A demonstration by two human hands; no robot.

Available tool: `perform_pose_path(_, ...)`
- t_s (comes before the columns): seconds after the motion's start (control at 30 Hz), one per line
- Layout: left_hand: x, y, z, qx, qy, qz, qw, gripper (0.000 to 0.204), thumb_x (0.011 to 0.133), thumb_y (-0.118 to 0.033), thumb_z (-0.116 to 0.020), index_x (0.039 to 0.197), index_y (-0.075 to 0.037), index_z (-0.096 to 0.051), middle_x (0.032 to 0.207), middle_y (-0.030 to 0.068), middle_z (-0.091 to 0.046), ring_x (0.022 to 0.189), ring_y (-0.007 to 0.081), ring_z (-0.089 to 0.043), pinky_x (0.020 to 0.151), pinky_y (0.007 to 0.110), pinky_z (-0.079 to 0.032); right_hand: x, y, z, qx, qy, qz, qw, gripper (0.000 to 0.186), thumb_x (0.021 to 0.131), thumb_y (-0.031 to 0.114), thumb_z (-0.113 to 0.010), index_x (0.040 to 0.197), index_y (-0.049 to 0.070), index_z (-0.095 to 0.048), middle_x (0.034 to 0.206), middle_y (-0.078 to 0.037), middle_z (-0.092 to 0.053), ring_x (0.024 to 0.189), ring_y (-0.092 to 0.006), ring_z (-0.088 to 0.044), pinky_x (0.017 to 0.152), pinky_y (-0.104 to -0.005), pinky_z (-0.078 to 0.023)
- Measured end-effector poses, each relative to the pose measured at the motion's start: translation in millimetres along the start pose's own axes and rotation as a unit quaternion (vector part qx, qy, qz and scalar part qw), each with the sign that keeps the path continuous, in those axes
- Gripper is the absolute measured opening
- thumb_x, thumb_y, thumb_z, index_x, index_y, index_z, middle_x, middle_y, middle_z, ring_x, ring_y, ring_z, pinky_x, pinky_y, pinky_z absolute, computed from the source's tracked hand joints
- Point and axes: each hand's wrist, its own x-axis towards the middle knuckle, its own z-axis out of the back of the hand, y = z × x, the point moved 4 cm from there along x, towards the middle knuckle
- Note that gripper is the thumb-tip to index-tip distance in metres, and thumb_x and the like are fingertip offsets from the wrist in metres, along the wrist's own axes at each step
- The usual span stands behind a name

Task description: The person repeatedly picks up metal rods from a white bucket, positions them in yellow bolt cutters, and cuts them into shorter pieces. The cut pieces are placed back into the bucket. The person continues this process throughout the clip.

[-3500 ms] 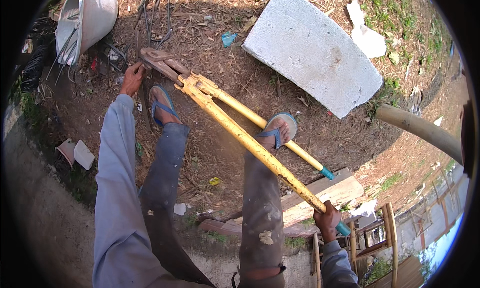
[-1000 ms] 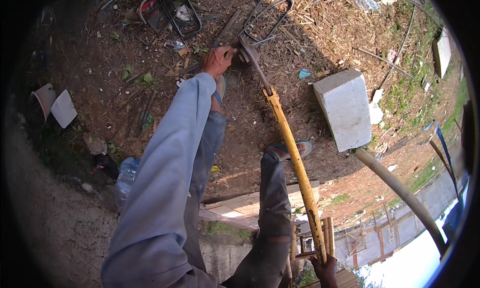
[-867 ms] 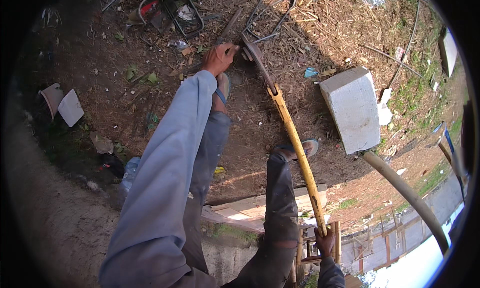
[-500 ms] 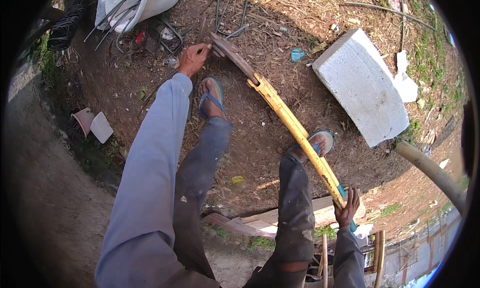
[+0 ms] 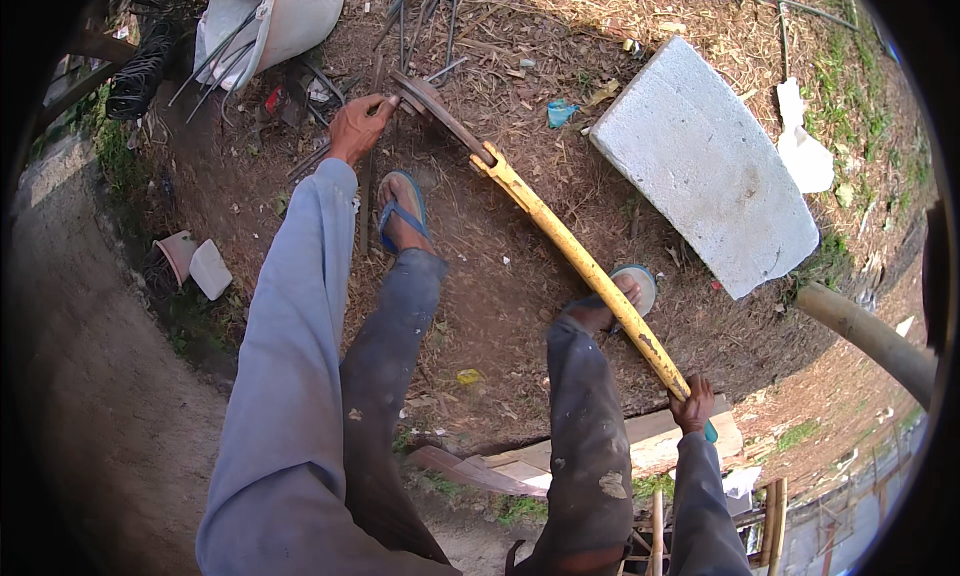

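Note:
A long-handled bolt cutter lies slantwise before me, with yellow handles, a dark metal head at the far left and a teal grip at the near end. My right hand is wrapped around the grip end, and the handles appear lined up one over the other. Beside the cutter's head my left hand is closed in a pinch. Dark thin metal rods show just behind its wrist, and it seems to hold one; the fingers hide most of it. What sits between the jaws is too small to tell.
A tipped white bucket with rods stands at the far left, near bent metal rods and coiled black wire. A foam slab and a pole lie right. Boards lie close by. My sandalled feet stand on littered soil.
The cutter's handles, slightly apart before, now look closed together, with my right hand's fingers curled round them. My left hand and the cutter's head appear slightly further left.

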Motion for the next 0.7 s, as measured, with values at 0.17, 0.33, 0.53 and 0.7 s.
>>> perform_pose_path(0.17, 17, 6, 3, 0.018, 0.079, -0.013, 0.997, 0.053, 0.095, -0.053, -0.050, 0.097, -0.004, -0.069, 0.086, 0.0177, -0.068, 0.085, 0.0385, -0.063, 0.079, 0.045, -0.046, -4, 3, 43, 0.031, 0.044, -0.033, 0.998, 0.038, 0.073, 0.035, -0.079, 0.079, 0.001, -0.064, 0.072, -0.023, -0.064, 0.069, -0.0448, -0.063, 0.062, -0.0516, -0.048)
perform_pose_path(0.33, 27, 31, -17, -0.004, 0.137, 0.031, 0.990, 0.055, 0.094, -0.053, -0.051, 0.090, -0.002, -0.071, 0.091, 0.0234, -0.068, 0.094, 0.0409, -0.065, 0.080, 0.045, -0.047, -49, 51, 132, -0.002, 0.094, -0.133, 0.987, 0.041, 0.070, 0.037, -0.079, 0.074, -0.001, -0.064, 0.068, -0.025, -0.063, 0.069, -0.0442, -0.064, 0.063, -0.0499, -0.049)
perform_pose_path(0.53, 26, 45, -33, -0.094, 0.179, 0.050, 0.978, 0.056, 0.091, -0.058, -0.053, 0.081, -0.007, -0.075, 0.090, 0.0198, -0.071, 0.092, 0.0370, -0.067, 0.082, 0.042, -0.048, -103, 152, 245, -0.013, 0.161, -0.204, 0.966, 0.051, 0.073, 0.043, -0.077, 0.084, -0.005, -0.065, 0.069, -0.027, -0.062, 0.066, -0.0433, -0.062, 0.062, -0.0495, -0.047)
perform_pose_path(0.7, 35, 63, -45, -0.072, 0.184, 0.104, 0.975, 0.056, 0.089, -0.060, -0.055, 0.081, -0.009, -0.076, 0.091, 0.0182, -0.071, 0.091, 0.0366, -0.067, 0.082, 0.044, -0.049, -153, 235, 312, -0.041, 0.134, -0.199, 0.970, 0.051, 0.083, 0.044, -0.067, 0.094, -0.005, -0.059, 0.073, -0.026, -0.061, 0.070, -0.0452, -0.060, 0.063, -0.0524, -0.042)
